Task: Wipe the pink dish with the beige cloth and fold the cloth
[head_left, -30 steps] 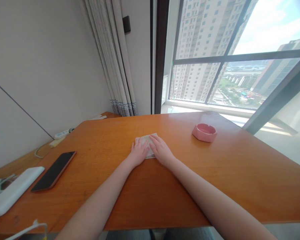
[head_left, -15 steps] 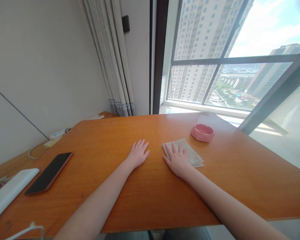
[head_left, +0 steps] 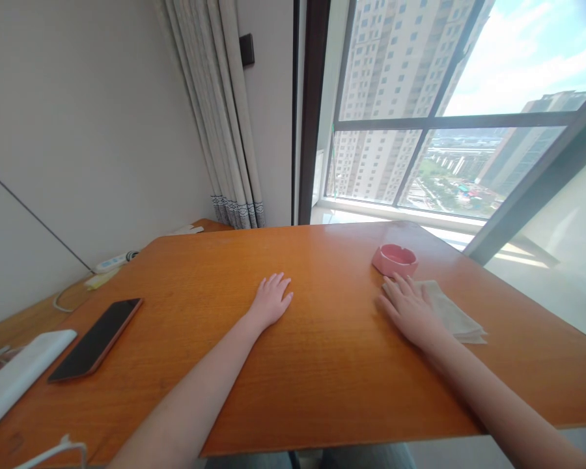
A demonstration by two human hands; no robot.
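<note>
My left hand (head_left: 269,301) lies flat on the wooden table (head_left: 322,371), its fingers stretched and nothing in them. Over to the right, my right hand (head_left: 413,314) rests palm down on a folded beige cloth (head_left: 453,314). Its fingers are extended, and the hand covers the cloth's left part. Just beyond the right fingertips stands a pink ashtray (head_left: 393,264) with notches in its rim; whether the fingers touch it I cannot tell.
At the left lie a dark phone (head_left: 96,339) and a long white device (head_left: 25,372). A white cable (head_left: 53,449) bends over the near left corner. Further back are a power strip (head_left: 112,262), a curtain (head_left: 224,130) and a large window (head_left: 430,121).
My right hand has slid to the right across the table, taking the beige cloth with it to a place in front of the ashtray. My left hand has stayed put.
</note>
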